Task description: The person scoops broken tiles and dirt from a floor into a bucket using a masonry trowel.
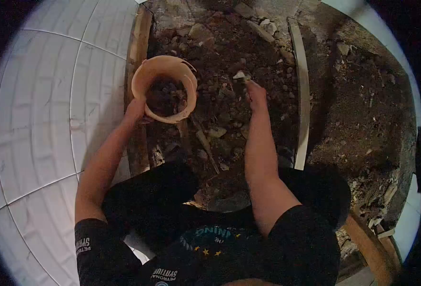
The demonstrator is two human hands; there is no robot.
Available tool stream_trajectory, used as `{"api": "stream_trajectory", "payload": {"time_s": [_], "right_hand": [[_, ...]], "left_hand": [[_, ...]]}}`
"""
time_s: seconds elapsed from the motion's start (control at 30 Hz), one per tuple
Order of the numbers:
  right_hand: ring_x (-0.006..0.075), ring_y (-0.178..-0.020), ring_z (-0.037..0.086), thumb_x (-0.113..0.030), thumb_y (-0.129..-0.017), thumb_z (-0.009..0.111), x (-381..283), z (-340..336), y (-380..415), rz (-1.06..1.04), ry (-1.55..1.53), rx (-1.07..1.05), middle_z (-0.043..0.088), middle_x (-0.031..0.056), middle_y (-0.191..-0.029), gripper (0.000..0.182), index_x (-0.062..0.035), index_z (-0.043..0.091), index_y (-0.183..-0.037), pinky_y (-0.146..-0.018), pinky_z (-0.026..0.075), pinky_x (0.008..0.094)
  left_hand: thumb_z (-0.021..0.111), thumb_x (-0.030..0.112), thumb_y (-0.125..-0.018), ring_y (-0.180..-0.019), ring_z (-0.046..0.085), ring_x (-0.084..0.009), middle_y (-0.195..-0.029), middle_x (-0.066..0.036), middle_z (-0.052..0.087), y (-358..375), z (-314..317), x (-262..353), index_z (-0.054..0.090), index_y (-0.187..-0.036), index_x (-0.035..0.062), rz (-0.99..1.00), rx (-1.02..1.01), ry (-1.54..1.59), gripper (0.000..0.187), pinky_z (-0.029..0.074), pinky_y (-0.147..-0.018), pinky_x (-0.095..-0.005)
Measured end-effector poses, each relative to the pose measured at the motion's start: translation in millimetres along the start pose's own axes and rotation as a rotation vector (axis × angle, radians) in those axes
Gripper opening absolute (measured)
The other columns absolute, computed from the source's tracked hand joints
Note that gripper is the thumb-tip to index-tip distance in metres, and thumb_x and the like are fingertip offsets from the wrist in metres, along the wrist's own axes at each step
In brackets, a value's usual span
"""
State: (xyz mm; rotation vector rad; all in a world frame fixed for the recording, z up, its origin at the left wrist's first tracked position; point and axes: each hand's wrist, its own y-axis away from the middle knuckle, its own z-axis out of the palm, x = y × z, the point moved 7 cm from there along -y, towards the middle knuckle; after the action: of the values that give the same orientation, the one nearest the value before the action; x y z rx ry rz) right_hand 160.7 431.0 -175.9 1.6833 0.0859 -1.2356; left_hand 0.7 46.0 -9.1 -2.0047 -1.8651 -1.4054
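A pale orange bucket [146, 78] with a ragged, broken rim stands over the rubble at my left, its mouth facing up toward me. Dark soil and small stones [165, 95] show inside it. My left hand [136, 111] is closed on the side of the bucket near its rim. Lower over the dirt, my right hand [256, 95] has its fingers drawn together, pointing away from me. A small whitish piece [239, 75] lies just beyond those fingertips. Whatever the right hand grips is too dark and small to make out.
Loose soil and stones [215, 57] fill the strip between a left wooden board [139, 43] and a right wooden batten [302, 90]. White tiles [39, 105] cover the left side. More dirt [353, 114] spreads to the right. A thin wood piece [204, 140] lies before me.
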Motion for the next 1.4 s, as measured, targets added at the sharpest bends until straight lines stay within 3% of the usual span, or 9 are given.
{"api": "stream_trajectory", "payload": {"time_s": [0.27, 0.37, 0.43, 0.5, 0.63, 0.7, 0.83, 1.0, 1.4], "right_hand": [[0.0107, -0.059, 0.048, -0.029, -0.078, 0.063, -25, -8, 39, -0.119, -0.183, -0.005, 0.059, 0.0034, -0.081, 0.039, -0.0103, 0.057, -0.112, -0.055, 0.039, 0.0291], [0.0105, -0.060, 0.049, -0.028, -0.078, 0.064, -48, -11, 48, -0.171, -0.103, -0.019, 0.060, 0.0035, -0.079, 0.041, -0.0098, 0.056, -0.114, -0.055, 0.039, 0.0282], [0.0104, -0.060, 0.049, -0.029, -0.078, 0.064, -70, -5, 60, -0.201, -0.029, -0.051, 0.060, 0.0036, -0.078, 0.043, -0.0095, 0.055, -0.115, -0.055, 0.039, 0.0279], [0.0102, -0.058, 0.048, -0.029, -0.077, 0.064, -92, 4, 74, -0.300, 0.095, -0.038, 0.059, 0.0029, -0.076, 0.046, -0.0082, 0.053, -0.117, -0.055, 0.038, 0.0300], [0.0213, -0.084, 0.059, -0.038, -0.073, 0.065, -126, 42, 123, -0.373, 0.206, -0.169, 0.063, 0.0118, -0.093, 0.049, -0.0079, 0.057, -0.111, -0.075, 0.045, 0.0325], [0.0232, -0.088, 0.059, -0.034, -0.075, 0.064, -143, 71, 142, -0.771, 0.586, -0.238, 0.059, 0.0131, -0.105, 0.048, -0.0149, 0.053, -0.118, -0.077, 0.045, 0.0386], [0.0285, -0.107, 0.051, -0.032, -0.075, 0.063, -140, 89, 160, -0.790, 0.436, -0.336, 0.051, 0.0127, -0.119, 0.047, -0.0196, 0.052, -0.118, -0.090, 0.040, 0.0396], [0.0233, -0.098, 0.056, -0.033, -0.073, 0.065, -147, 39, 129, -0.707, 0.484, -0.109, 0.058, 0.0141, -0.108, 0.050, -0.0077, 0.054, -0.115, -0.085, 0.042, 0.0325], [0.0278, -0.090, 0.058, -0.036, -0.074, 0.062, -50, -107, 28, -0.099, 1.038, 0.166, 0.059, 0.0172, -0.103, 0.043, -0.0065, 0.059, -0.106, -0.077, 0.046, 0.0401]], "left_hand": [[0.038, 0.032, -0.086, -0.052, 0.059, -0.0283, -0.069, -0.016, 0.055, 8, 6, 6, 0.048, -0.086, -0.0017, -0.159, -0.044, 0.079, 0.035, 0.051, -0.049, -0.0399], [0.039, 0.030, -0.084, -0.050, 0.058, -0.0279, -0.067, -0.014, 0.055, -14, 11, -4, 0.049, -0.087, -0.0008, 0.137, -0.114, -0.011, 0.033, 0.051, -0.050, -0.0406], [0.036, 0.028, -0.084, -0.052, 0.059, -0.0263, -0.068, -0.014, 0.056, -8, 16, 26, 0.049, -0.090, -0.0012, 0.587, 0.002, -0.890, 0.032, 0.051, -0.050, -0.0393], [0.035, 0.027, -0.083, -0.060, 0.061, -0.0257, -0.071, -0.015, 0.057, 32, 15, 39, 0.050, -0.092, -0.0003, -0.085, 0.002, -0.029, 0.032, 0.051, -0.051, -0.0385], [0.034, 0.029, -0.084, -0.064, 0.061, -0.0263, -0.072, -0.015, 0.056, 42, 10, 47, 0.049, -0.091, 0.0002, -0.025, -0.056, 0.069, 0.033, 0.052, -0.054, -0.0390], [0.032, 0.029, -0.085, -0.060, 0.060, -0.0258, -0.069, -0.014, 0.055, 48, 15, 42, 0.047, -0.087, 0.0002, -0.226, -0.074, 0.202, 0.033, 0.052, -0.054, -0.0393], [0.034, 0.029, -0.085, -0.055, 0.059, -0.0248, -0.067, -0.014, 0.054, 57, 11, 52, 0.047, -0.084, 0.0001, -0.167, -0.035, 0.167, 0.031, 0.051, -0.053, -0.0393], [0.034, 0.030, -0.085, -0.053, 0.058, -0.0249, -0.066, -0.015, 0.054, 19, 11, 17, 0.047, -0.085, -0.0012, 0.005, -0.062, 0.033, 0.034, 0.051, -0.051, -0.0384], [0.035, 0.036, -0.084, -0.057, 0.059, -0.0250, -0.069, -0.014, 0.055, 18, 9, 14, 0.048, -0.093, -0.0005, -0.027, -0.028, 0.064, 0.040, 0.052, -0.056, -0.0396]]}}
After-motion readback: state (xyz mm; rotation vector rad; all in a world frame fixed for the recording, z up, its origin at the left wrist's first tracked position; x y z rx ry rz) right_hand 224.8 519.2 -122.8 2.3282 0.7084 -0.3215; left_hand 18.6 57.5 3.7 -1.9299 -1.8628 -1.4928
